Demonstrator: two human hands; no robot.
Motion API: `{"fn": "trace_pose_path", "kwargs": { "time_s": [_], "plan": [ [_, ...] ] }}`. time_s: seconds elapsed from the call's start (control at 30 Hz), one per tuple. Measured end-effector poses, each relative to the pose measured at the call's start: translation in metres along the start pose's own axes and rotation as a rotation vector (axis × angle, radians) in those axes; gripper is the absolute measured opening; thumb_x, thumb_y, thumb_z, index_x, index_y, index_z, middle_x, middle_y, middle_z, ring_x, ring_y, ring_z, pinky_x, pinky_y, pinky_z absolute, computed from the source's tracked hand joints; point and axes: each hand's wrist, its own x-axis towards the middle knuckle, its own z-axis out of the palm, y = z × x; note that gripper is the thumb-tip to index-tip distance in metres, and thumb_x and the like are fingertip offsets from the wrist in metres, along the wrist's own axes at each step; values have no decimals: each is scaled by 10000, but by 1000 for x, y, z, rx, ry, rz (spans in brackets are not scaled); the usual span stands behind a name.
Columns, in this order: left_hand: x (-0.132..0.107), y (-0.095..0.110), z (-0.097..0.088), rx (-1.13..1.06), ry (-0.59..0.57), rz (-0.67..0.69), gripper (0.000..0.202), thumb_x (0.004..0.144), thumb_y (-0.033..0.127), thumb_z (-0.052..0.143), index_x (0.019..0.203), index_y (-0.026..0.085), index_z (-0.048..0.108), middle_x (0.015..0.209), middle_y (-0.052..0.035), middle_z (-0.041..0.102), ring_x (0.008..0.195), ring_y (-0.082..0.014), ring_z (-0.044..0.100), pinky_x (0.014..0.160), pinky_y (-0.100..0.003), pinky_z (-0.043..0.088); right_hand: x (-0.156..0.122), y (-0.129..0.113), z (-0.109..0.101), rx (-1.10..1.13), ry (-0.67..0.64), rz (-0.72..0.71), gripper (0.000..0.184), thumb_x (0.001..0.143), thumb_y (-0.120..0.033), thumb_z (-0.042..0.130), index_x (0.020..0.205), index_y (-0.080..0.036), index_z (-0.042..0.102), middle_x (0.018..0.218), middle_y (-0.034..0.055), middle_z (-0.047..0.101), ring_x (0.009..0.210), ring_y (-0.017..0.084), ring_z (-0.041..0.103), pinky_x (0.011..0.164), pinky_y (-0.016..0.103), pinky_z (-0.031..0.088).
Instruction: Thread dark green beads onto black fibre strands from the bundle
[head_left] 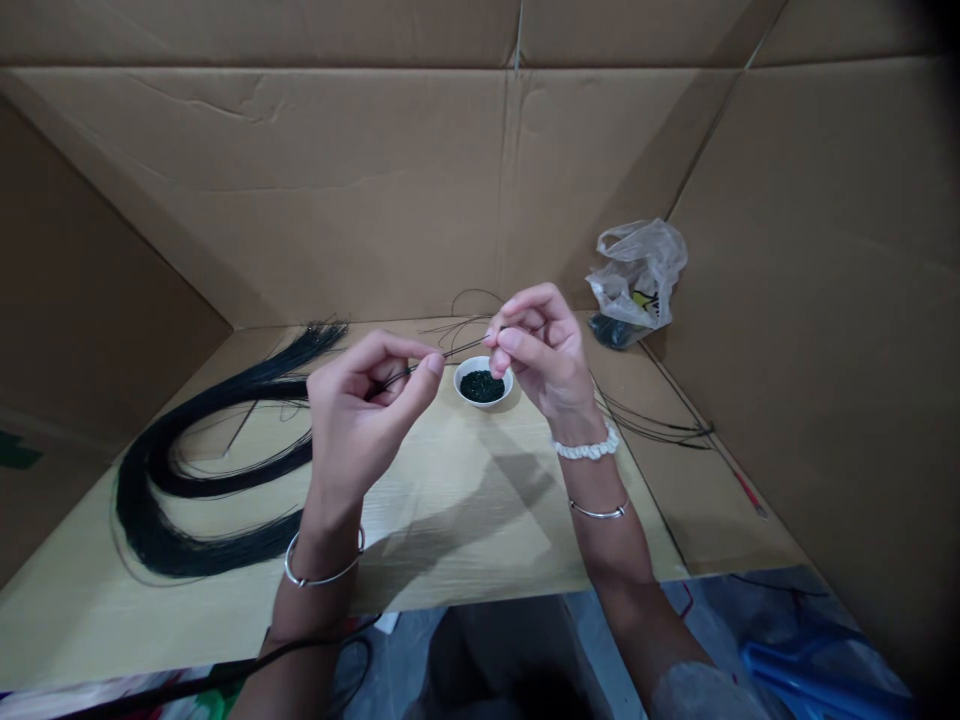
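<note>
My left hand (367, 400) pinches a thin dark cord (461, 348) between thumb and forefinger, above the table. The other end of this cord reaches my right hand (544, 350), whose thumb and fingertips are closed on it. Whether a small bead or needle sits in the right fingertips is too small to tell. Just below and between the hands stands a small white bowl (508, 390) holding tiny dark green beads (481, 386). Left of my left hand a thick bundle of long dark strands (154, 480) lies curved on the table.
Cardboard walls (337, 190) rise at the back and both sides of the table (465, 540). A clear plastic bag (641, 275) with dark contents rests at the back right. Loose dark cords (660, 428) and a red-tipped stick (750, 494) lie along the right side.
</note>
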Motion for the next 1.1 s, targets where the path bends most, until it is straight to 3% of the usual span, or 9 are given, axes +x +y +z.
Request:
{"fn": "trace_pose_path", "kwargs": {
  "time_s": [0.6,0.83,0.97,1.1],
  "plan": [
    [-1,2,-1,18,27,20,100,838,297,789,798,226,733,545,55,373,495,-81,300,444,-255,192,9,14,-4,174,27,42,271,802,-419,820,936,-243,664,831,-34,721,682,94,700,657,229,655],
    [-2,3,0,19,32,10,111,842,323,780,801,233,731,543,52,377,490,-87,305,450,-257,214,11,17,-4,282,25,71,281,732,-415,871,856,-281,657,848,-54,679,595,60,536,516,186,520],
    [-3,5,1,0,35,-5,117,844,314,778,792,223,727,536,54,363,485,-81,288,447,-257,189,11,21,-1,256,14,148,354,694,-522,850,851,-297,628,973,-32,655,652,91,494,525,234,476],
    [-5,2,3,-49,1,-41,120,862,292,766,780,217,722,533,56,356,488,-76,278,454,-254,190,10,27,8,365,-56,194,361,669,-503,872,872,-313,642,978,-46,638,660,82,478,554,229,456]
  ]
}}
